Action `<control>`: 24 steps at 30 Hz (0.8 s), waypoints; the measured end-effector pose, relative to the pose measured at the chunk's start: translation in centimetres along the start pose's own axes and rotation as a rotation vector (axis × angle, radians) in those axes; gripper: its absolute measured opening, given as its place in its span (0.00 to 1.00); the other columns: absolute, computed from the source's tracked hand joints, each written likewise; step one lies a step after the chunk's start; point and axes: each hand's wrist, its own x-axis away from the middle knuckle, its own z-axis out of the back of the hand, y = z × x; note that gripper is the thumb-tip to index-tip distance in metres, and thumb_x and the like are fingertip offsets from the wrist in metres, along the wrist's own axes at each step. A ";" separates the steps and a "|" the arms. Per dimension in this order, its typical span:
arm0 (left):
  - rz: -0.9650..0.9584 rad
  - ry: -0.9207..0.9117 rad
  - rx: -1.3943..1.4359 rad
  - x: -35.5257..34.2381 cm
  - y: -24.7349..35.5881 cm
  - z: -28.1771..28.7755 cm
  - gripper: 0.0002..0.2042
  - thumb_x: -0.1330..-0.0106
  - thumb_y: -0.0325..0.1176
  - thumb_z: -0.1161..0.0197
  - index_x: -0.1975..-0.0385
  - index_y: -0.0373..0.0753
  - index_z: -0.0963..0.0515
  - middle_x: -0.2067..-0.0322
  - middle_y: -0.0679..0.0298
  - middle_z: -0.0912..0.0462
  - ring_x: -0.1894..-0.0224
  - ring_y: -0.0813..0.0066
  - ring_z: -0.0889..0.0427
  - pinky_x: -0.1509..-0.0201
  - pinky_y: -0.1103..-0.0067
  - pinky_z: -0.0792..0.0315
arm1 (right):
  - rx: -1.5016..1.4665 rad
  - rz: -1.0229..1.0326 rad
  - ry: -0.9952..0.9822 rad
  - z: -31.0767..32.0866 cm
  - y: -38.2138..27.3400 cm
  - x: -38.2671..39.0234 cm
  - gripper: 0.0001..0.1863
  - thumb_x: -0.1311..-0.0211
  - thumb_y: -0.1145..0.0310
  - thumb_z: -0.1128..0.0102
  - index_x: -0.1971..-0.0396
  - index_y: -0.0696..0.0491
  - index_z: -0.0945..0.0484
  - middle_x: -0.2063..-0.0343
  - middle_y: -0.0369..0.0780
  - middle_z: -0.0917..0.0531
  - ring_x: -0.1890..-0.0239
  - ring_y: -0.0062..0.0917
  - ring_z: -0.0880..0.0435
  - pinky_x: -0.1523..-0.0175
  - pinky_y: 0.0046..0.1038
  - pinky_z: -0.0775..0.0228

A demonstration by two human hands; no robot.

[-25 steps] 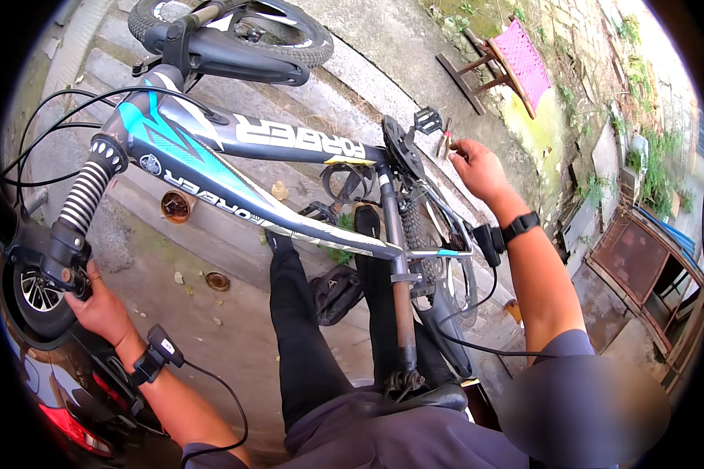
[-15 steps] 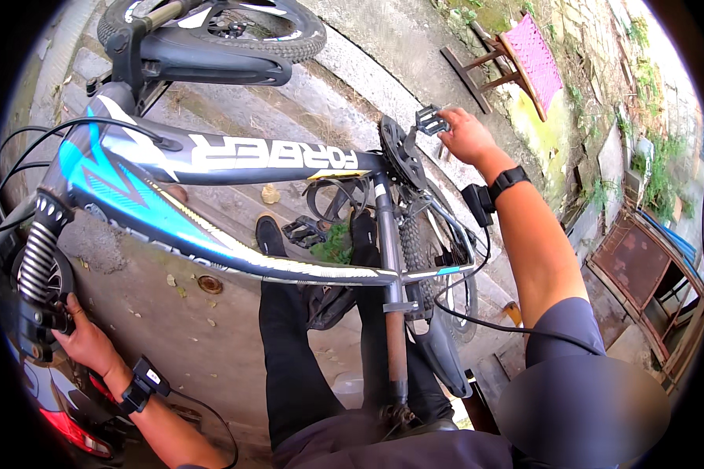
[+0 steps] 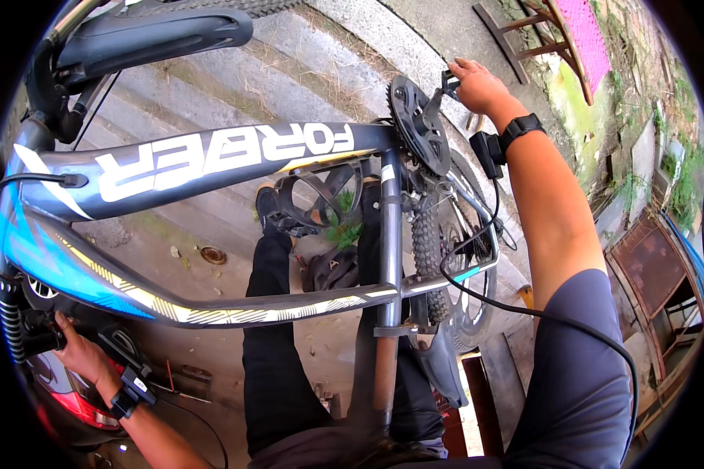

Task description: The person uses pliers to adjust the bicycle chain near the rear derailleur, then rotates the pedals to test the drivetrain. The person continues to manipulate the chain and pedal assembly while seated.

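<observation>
A dark mountain bike with blue, white and yellow markings is tilted in front of me, its frame (image 3: 235,168) crossing the view. At the far right of it, my right hand (image 3: 481,87) is closed on a black pedal (image 3: 449,83), beside the crankset (image 3: 421,125). My left hand (image 3: 84,352), at the lower left, has its fingers around the black handlebar area (image 3: 43,341), close to the ribbed steering column (image 3: 12,320). The seat post (image 3: 386,367) runs toward my waist. Only part of the front wheel (image 3: 250,6) shows, beyond a black mudguard (image 3: 156,43).
The knobby rear wheel (image 3: 426,258) stands right of my legs. Stone steps (image 3: 289,47) lie beyond the frame. A pink-seated stool (image 3: 587,47) is at the upper right, a rusty metal frame (image 3: 645,258) at the right. A red-lit vehicle rear (image 3: 94,402) is at the lower left.
The bike's front end has shifted left and up in view, with the front wheel partly leaving it. My right hand and the pedal appear farther up and right. My left hand stays at the handlebar.
</observation>
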 end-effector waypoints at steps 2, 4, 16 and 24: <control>0.016 -0.004 -0.008 0.2 0.3 -0.2 0.15 0.28 0.38 0.31 0.54 0.31 0.22 0.65 0.65 0.20 0.64 0.78 0.24 0.58 0.79 0.29 | 0.012 -0.006 0.018 -0.7 0.1 -0.2 0.31 0.31 0.69 0.53 0.27 0.37 0.33 0.23 0.31 0.41 0.22 0.32 0.42 0.23 0.38 0.41; 0.039 -0.020 -0.011 0.3 0.5 0.0 0.15 0.28 0.39 0.31 0.54 0.33 0.22 0.66 0.66 0.19 0.65 0.78 0.24 0.59 0.79 0.28 | 0.018 0.004 0.034 -1.6 0.4 -0.5 0.29 0.30 0.68 0.53 0.28 0.40 0.31 0.23 0.34 0.39 0.23 0.33 0.40 0.24 0.38 0.40; 0.128 -0.007 -0.010 0.2 -0.1 0.4 0.15 0.29 0.41 0.30 0.56 0.35 0.20 0.67 0.67 0.17 0.68 0.80 0.22 0.61 0.79 0.26 | 0.267 0.315 0.010 -3.6 4.3 0.9 0.16 0.31 0.65 0.52 0.56 0.50 0.14 0.53 0.41 0.13 0.42 0.38 0.19 0.38 0.42 0.27; 0.204 0.023 0.077 1.3 1.0 -0.4 0.14 0.28 0.38 0.31 0.55 0.32 0.20 0.67 0.66 0.19 0.68 0.80 0.23 0.63 0.82 0.28 | -0.177 -0.066 -0.171 -3.2 5.1 8.2 0.33 0.27 0.39 0.55 0.52 0.56 0.17 0.54 0.53 0.14 0.49 0.48 0.16 0.43 0.45 0.24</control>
